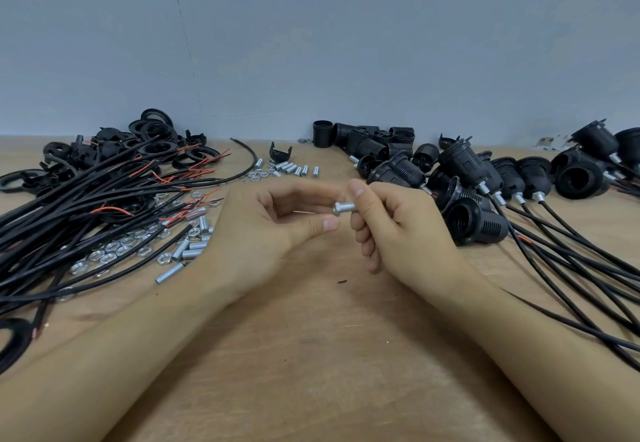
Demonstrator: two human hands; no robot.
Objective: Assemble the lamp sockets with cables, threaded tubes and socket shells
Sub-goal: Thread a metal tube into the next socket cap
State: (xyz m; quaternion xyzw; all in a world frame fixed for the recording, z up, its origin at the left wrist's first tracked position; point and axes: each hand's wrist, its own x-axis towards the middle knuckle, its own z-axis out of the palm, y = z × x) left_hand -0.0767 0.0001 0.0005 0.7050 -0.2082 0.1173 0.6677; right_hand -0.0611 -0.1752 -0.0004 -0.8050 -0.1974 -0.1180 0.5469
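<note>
Above the middle of the wooden table [311, 355], my right hand [398, 230] pinches a short silver threaded tube [346, 205] between thumb and fingers. A silver nut [336, 209] sits on the tube's left end. My left hand [273, 230] pinches that nut between index finger and thumb. Black cables [86, 209] with red wire ends lie in a heap at the left. Loose tubes and nuts [145, 247] are scattered beside them. Black socket shells [374, 142] stand at the back.
Assembled black sockets with cables [491, 178] lie in a row at the right, their cables running toward the near right edge. Black rings and caps [138, 143] are piled at the back left. More tubes [294, 168] lie at the back centre. A grey wall rises behind.
</note>
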